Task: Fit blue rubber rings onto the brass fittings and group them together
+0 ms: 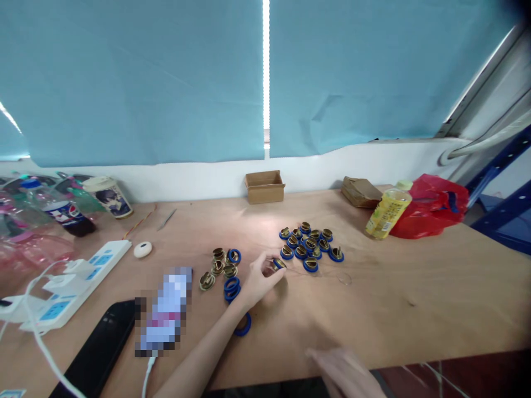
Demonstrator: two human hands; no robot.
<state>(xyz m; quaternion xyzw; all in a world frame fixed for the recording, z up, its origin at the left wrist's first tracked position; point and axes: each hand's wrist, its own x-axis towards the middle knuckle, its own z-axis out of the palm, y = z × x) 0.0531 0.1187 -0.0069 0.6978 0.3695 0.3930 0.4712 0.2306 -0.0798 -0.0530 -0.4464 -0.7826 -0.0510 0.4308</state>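
Note:
My left hand (258, 281) pinches a round brass plug (279, 263) with a blue ring around it, just above the table. To its right sits a cluster of similar brass plugs with blue rings (309, 244). Left of my wrist are several bare brass plugs (217, 267) and loose blue rings (232, 286). Another blue ring (244, 326) lies partly hidden by my forearm. Close to the table's front edge, my right hand (347, 369) is blurred, its fingers stretched out and nothing visible in them.
A small open cardboard box (265, 193) stands by the wall. At the right are a yellow drink bottle (389, 211), a red plastic bag (431, 207) and a brown packet (360, 191). Phones (168, 309), a power strip (78, 287), cables and bottles crowd the left.

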